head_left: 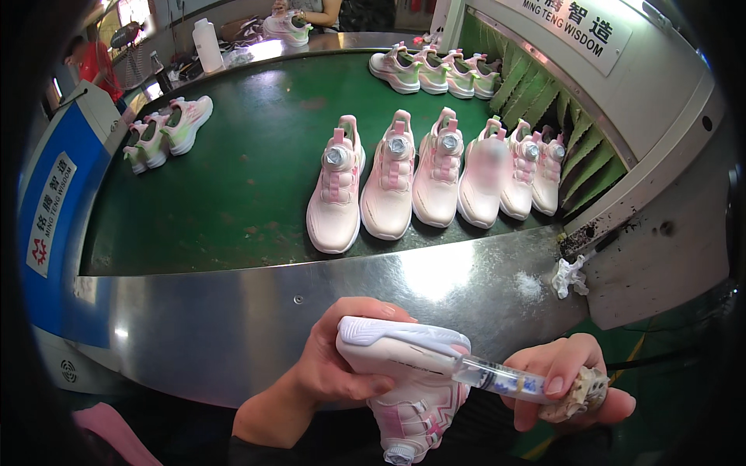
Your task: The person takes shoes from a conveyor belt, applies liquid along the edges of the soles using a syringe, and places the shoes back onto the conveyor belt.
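Note:
My left hand (318, 365) grips a pale pink sneaker (404, 373) tipped on its side, its white sole facing up and its dial fastener hanging lowest. In my right hand (563, 380) is a clear syringe (501, 378) with blue marks on its barrel. Tan, dirty wrapping (584, 396) covers its rear end between my fingers. The syringe's front end meets the sneaker near the edge where sole and upper join; its very tip is hidden. Both hands are above the metal ledge's near edge.
Beyond the metal ledge (233, 311), a green conveyor belt (241, 186) carries a row of pink sneakers (386, 182), more sneakers (435, 74) at far right and several at left (167, 132). Green flaps (587, 155) hang at the machine opening. Crumpled white paper (569, 277) lies at the ledge's right. Another person (315, 12) handles a shoe.

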`<state>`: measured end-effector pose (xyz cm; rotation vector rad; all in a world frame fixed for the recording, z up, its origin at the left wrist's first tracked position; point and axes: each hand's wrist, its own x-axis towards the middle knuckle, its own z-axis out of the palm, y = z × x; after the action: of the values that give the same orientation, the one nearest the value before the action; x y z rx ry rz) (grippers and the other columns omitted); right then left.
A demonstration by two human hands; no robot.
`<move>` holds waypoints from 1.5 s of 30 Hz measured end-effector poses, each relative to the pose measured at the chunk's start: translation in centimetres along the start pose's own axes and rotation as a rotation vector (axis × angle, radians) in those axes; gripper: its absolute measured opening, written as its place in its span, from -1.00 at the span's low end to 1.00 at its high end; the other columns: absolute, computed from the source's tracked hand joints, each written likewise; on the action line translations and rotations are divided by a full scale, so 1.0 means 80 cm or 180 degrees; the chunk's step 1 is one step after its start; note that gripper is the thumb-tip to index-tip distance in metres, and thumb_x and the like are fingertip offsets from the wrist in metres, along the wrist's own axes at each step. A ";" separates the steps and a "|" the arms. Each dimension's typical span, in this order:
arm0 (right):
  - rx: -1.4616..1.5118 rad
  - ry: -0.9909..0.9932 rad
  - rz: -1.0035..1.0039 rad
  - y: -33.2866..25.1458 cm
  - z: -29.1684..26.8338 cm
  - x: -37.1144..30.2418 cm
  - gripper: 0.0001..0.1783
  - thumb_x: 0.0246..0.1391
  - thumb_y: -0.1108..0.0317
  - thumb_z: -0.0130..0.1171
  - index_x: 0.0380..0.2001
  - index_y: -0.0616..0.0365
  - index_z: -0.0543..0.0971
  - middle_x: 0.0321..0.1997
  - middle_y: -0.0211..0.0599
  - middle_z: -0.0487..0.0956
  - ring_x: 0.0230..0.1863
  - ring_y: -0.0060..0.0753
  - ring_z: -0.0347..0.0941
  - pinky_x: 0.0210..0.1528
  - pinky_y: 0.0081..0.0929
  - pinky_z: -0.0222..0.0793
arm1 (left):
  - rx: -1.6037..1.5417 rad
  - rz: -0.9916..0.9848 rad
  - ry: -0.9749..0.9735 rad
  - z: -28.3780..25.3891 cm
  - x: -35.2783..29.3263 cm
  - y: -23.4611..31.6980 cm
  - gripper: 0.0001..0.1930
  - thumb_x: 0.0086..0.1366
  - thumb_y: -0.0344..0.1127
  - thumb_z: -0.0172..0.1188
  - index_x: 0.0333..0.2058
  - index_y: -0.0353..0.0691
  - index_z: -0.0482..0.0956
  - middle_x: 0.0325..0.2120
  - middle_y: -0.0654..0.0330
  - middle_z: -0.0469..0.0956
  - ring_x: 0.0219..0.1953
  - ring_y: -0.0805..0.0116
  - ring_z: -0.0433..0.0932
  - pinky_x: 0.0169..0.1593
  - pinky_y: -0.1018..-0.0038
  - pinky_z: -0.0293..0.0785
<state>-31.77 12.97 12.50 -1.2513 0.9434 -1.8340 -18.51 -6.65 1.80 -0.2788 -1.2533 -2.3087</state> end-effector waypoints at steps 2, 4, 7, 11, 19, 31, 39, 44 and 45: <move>0.0042 -0.0005 0.0199 0.000 0.003 0.004 -0.32 0.10 -0.30 -0.02 -0.20 0.21 0.46 -0.51 0.01 0.58 -0.52 -0.30 0.40 -0.46 -0.41 0.31 | -0.0029 0.0031 0.0018 0.003 -0.001 0.002 -0.37 -0.08 -0.47 0.40 0.01 -0.26 0.34 -0.12 -0.22 0.47 -0.04 -0.13 0.52 0.02 0.02 0.50; 0.0165 -0.0089 0.0249 0.008 -0.001 0.007 -0.32 0.10 -0.30 -0.02 -0.20 0.21 0.46 -0.52 0.02 0.58 -0.52 -0.30 0.40 -0.46 -0.42 0.30 | -0.0053 0.0004 0.0037 0.004 -0.002 0.005 -0.38 -0.08 -0.46 0.41 0.00 -0.26 0.35 -0.12 -0.22 0.47 -0.06 -0.13 0.53 0.02 0.00 0.49; 0.0164 -0.0135 0.0275 0.003 -0.001 0.007 -0.31 0.09 -0.30 0.00 -0.20 0.22 0.45 -0.53 0.04 0.57 -0.51 -0.28 0.41 -0.48 -0.44 0.30 | -0.0097 -0.0007 -0.0025 0.009 -0.001 0.007 -0.38 -0.08 -0.46 0.42 0.00 -0.28 0.35 -0.12 -0.23 0.47 -0.06 -0.12 0.53 0.03 -0.01 0.48; 0.0198 -0.0150 0.0454 0.004 0.003 0.005 -0.30 0.08 -0.30 0.01 -0.21 0.23 0.46 -0.52 0.05 0.57 -0.52 -0.23 0.43 -0.45 -0.40 0.31 | -0.0274 0.0077 0.0024 0.013 0.000 0.006 -0.38 -0.07 -0.46 0.42 -0.02 -0.32 0.34 -0.13 -0.25 0.47 -0.04 -0.11 0.52 0.03 0.01 0.49; 0.0127 0.0020 0.0518 -0.001 0.005 0.010 -0.32 0.04 -0.28 0.10 -0.23 0.25 0.52 -0.51 0.03 0.58 -0.50 -0.20 0.48 -0.39 -0.38 0.29 | -0.0215 -0.0136 -0.0288 -0.005 -0.002 0.013 -0.35 -0.08 -0.62 0.35 0.04 -0.30 0.31 -0.03 -0.08 0.45 0.05 0.07 0.48 0.12 0.16 0.42; 0.0290 0.0102 0.0521 0.013 -0.021 -0.022 -0.34 -0.01 -0.19 0.22 -0.15 0.26 0.52 -0.38 -0.06 0.60 -0.35 -0.25 0.48 -0.31 -0.45 0.22 | -0.0096 -0.0281 0.0607 0.008 0.002 0.017 -0.22 -0.11 -0.34 0.46 0.07 -0.25 0.19 -0.11 -0.17 0.45 -0.09 0.02 0.53 -0.05 0.19 0.52; 0.0937 0.0024 0.0705 0.041 -0.046 -0.060 -0.27 -0.05 0.03 0.35 0.00 0.44 0.43 -0.21 -0.05 0.51 -0.21 -0.35 0.37 -0.17 -0.53 0.22 | 0.0141 -0.0515 0.1085 -0.005 0.008 0.006 -0.27 -0.09 -0.11 0.38 0.01 -0.29 0.24 -0.15 -0.13 0.49 -0.19 -0.06 0.56 -0.12 0.11 0.55; 0.0915 0.0155 0.0765 0.055 -0.052 -0.074 -0.31 -0.04 0.06 0.35 -0.01 0.41 0.45 -0.20 -0.13 0.46 -0.24 -0.42 0.35 -0.19 -0.54 0.20 | 0.0043 -0.1017 0.1084 -0.013 0.009 0.001 -0.22 -0.04 0.10 0.27 0.06 -0.33 0.31 -0.09 -0.15 0.46 -0.11 -0.08 0.53 -0.04 0.04 0.50; 0.0867 0.0110 0.0768 0.057 -0.054 -0.077 -0.31 -0.04 0.06 0.35 0.00 0.41 0.45 -0.20 -0.14 0.45 -0.25 -0.43 0.35 -0.20 -0.55 0.19 | 0.0033 -0.0945 0.1237 -0.019 0.006 0.000 -0.22 -0.03 0.10 0.27 0.06 -0.33 0.30 -0.06 -0.15 0.45 -0.08 -0.06 0.51 -0.02 0.04 0.49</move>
<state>-33.45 16.81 4.78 -0.9021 0.7932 -1.7291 -18.88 -8.05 1.16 0.3697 -1.1653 -2.4408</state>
